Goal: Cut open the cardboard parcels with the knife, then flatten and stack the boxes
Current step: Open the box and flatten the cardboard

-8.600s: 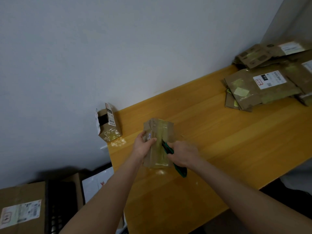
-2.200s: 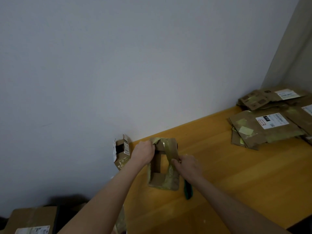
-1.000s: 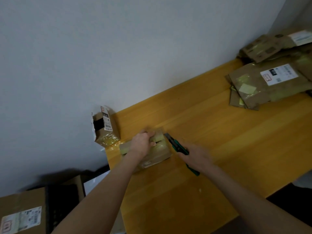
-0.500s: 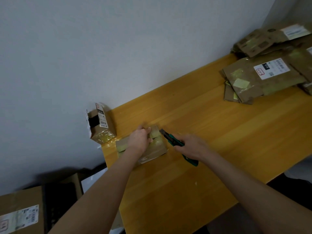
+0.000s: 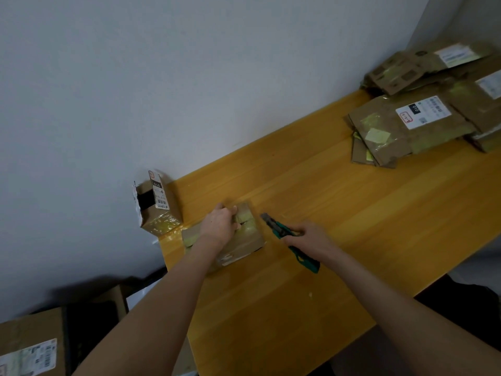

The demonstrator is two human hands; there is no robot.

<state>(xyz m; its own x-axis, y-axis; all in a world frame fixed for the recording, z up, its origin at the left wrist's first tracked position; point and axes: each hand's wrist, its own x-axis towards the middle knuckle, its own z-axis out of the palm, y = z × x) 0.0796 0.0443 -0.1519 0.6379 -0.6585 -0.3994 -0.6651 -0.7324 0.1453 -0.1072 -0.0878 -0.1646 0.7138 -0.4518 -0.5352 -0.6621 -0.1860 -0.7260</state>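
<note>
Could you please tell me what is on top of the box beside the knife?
The left hand grips the box from above, fingers curled over its far edge. Hand and forearm cover part of the top, hiding it.

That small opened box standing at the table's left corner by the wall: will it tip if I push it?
Likely yes: the small box stands on end right at the table edge. Its open side shows a dark hollow, so probably empty and light. Glossy tape low down may make it slide.
</note>
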